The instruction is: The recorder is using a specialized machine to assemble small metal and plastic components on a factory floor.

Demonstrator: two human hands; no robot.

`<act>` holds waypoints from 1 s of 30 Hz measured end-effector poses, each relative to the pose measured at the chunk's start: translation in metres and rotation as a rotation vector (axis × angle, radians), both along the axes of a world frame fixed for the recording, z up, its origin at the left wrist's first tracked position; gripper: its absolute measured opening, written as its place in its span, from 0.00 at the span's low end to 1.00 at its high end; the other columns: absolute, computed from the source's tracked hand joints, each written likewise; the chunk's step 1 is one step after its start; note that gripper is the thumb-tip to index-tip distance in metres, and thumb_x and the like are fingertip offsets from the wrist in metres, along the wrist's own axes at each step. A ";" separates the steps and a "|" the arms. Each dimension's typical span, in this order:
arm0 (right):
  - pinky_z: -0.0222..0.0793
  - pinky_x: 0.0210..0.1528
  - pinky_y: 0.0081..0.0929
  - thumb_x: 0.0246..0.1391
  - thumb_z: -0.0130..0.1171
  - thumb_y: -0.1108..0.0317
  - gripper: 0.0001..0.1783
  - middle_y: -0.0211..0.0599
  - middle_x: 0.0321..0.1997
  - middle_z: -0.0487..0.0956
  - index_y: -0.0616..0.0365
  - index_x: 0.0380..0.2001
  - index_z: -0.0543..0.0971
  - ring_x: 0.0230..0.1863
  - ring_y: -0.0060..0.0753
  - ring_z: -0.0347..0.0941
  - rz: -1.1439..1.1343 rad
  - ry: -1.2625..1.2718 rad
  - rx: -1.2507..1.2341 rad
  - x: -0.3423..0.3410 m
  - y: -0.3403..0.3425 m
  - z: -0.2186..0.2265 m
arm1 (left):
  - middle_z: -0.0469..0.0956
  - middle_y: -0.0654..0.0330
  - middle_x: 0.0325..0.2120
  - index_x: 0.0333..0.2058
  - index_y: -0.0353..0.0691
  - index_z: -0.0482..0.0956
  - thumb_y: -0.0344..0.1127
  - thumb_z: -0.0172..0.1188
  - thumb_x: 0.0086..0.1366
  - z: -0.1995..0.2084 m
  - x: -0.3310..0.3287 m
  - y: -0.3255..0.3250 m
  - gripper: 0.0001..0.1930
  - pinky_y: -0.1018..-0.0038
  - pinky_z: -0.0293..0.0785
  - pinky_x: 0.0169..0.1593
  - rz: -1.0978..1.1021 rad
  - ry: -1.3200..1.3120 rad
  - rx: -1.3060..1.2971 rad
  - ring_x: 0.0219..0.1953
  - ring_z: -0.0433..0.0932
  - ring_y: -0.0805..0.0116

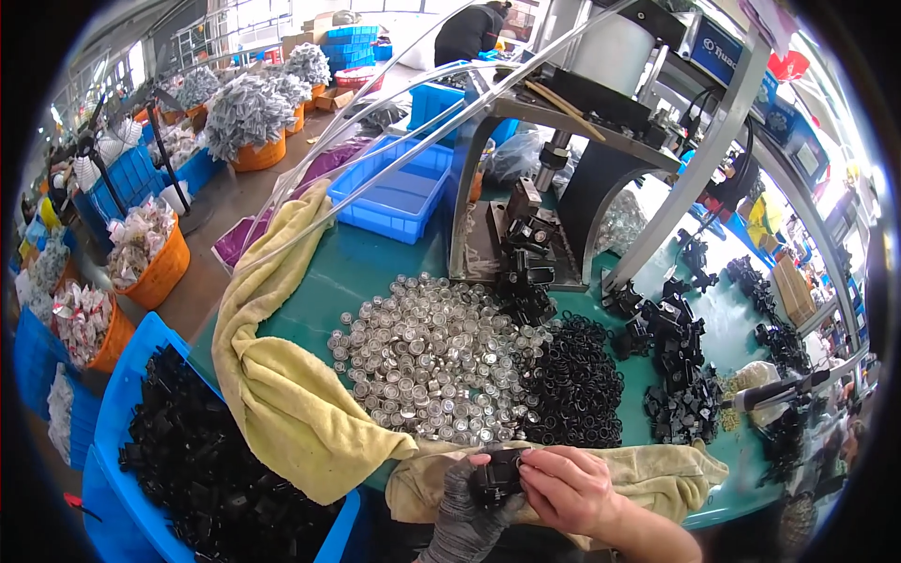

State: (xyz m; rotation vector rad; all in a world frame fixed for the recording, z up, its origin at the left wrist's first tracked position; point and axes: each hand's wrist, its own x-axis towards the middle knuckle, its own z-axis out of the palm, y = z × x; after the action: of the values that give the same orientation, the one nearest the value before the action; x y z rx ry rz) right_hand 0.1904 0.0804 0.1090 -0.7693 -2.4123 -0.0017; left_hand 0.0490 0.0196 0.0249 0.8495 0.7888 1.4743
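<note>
Low in the middle, my left hand (460,518), in a grey knit glove, is closed round a black plastic part (495,479). My bare right hand (572,490) has its thumb and fingertips pressed together against the right side of that part; whether a small piece sits between them is hidden. Both hands are over a tan cloth (648,474) along the table's near edge. Just beyond lie a heap of small clear and silvery round pieces (436,361) and a pile of thin black rings (577,385).
A press (554,155) stands at the table's back. Black parts (680,347) lie on the right. A yellow towel (291,394) drapes the left edge above a blue bin (122,422) of black pieces. Behind are a blue tray (394,192), orange tubs (155,267) and a person (467,36).
</note>
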 end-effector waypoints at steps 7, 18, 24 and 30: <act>0.76 0.36 0.29 0.42 0.68 0.73 0.13 0.41 0.38 0.79 0.61 0.34 0.80 0.34 0.38 0.77 0.010 0.316 -0.232 0.020 0.014 0.014 | 0.69 0.56 0.56 0.61 0.39 0.61 0.24 0.62 0.60 -0.018 -0.001 -0.007 0.31 0.68 0.68 0.57 0.053 0.403 -0.016 0.57 0.70 0.63; 0.71 0.28 0.28 0.41 0.63 0.79 0.06 0.40 0.27 0.78 0.61 0.25 0.77 0.27 0.41 0.76 -0.452 0.653 -0.045 0.104 0.054 -0.035 | 0.75 0.52 0.47 0.53 0.47 0.70 0.22 0.53 0.63 0.103 -0.009 0.168 0.20 0.56 0.80 0.46 -0.048 -0.245 -0.025 0.51 0.75 0.59; 0.71 0.26 0.29 0.40 0.64 0.77 0.06 0.39 0.26 0.78 0.59 0.25 0.78 0.25 0.39 0.75 -0.380 0.638 -0.041 0.101 0.057 -0.038 | 0.70 0.60 0.52 0.56 0.50 0.67 0.22 0.56 0.63 0.087 -0.001 0.304 0.24 0.67 0.79 0.44 0.088 -0.186 0.039 0.47 0.74 0.65; 0.71 0.24 0.28 0.39 0.64 0.79 0.07 0.38 0.24 0.78 0.59 0.24 0.78 0.22 0.37 0.75 -0.350 0.619 -0.070 0.098 0.057 -0.039 | 0.74 0.62 0.46 0.52 0.46 0.71 0.19 0.56 0.62 0.060 0.001 0.367 0.21 0.72 0.77 0.49 0.110 -0.196 0.148 0.47 0.74 0.69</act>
State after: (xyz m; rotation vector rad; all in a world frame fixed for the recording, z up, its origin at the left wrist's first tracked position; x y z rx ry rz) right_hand 0.2885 0.1378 0.0700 -1.0371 -1.6848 0.1586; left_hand 0.0498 0.3863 0.0848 0.7672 0.5927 1.7014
